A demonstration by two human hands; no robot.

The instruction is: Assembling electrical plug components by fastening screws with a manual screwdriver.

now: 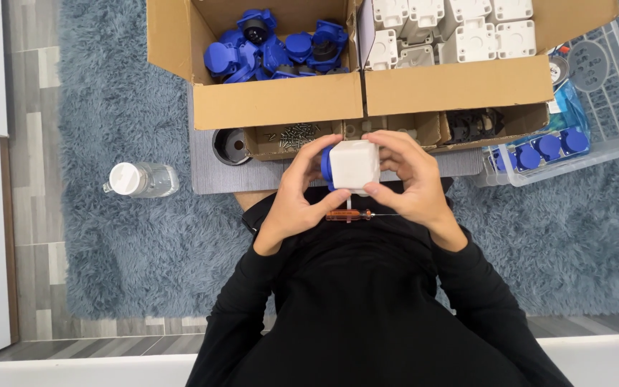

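Note:
Both hands hold a white plastic box with a blue cap [352, 165] over my lap. My left hand [296, 195] grips its left side, where the blue part shows. My right hand [410, 180] wraps the right side and top. Just below the box, an orange-handled screwdriver [349, 214] lies across my black-clad lap, between the two hands. I wear black long sleeves.
A cardboard box of blue plastic parts [274, 44] and one of white housings [453, 29] stand ahead, with small trays of screws [296, 136] and black parts [474, 124]. A clear bin [614, 107] with blue caps is right. A water bottle [141, 179] lies left on the grey shaggy rug.

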